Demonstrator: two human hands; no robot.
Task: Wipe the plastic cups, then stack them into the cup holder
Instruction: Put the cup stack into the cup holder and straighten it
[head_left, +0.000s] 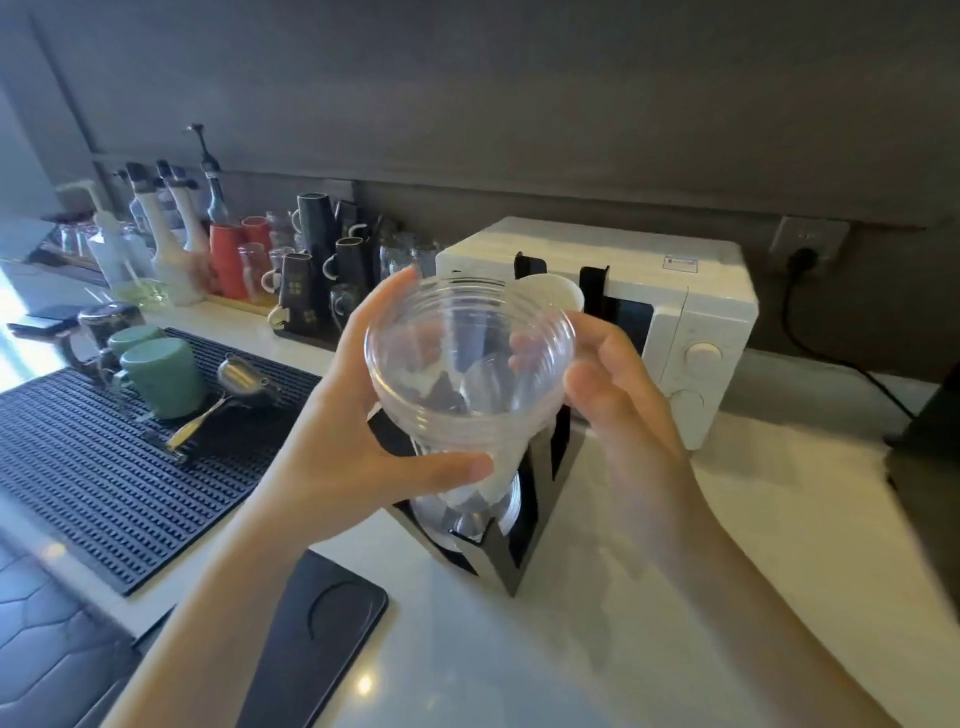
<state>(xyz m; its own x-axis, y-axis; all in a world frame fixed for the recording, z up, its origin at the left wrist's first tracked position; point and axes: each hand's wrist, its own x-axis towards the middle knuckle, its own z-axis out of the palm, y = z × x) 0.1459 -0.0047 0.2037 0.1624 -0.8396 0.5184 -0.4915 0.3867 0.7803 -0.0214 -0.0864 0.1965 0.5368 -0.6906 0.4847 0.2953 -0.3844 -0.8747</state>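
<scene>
A stack of clear plastic cups (470, 358) stands in front of me with its open mouth tilted toward the camera. My left hand (358, 431) wraps its left side, thumb across the front. My right hand (608, 395) grips the right side of the rim with the fingertips. The stack's lower end sits in the front slot of a black cup holder (511, 558) on the white counter. Behind the stack, a white paper cup (553, 296) rises from the holder's rear slot. No cloth is visible.
A white microwave (675, 312) stands right behind the holder. A black ribbed drying mat (104, 467) on the left carries green mugs (161, 376) and a metal strainer (241, 376). Mugs, glasses and pump bottles line the back wall. A black tray (332, 623) lies near the front edge.
</scene>
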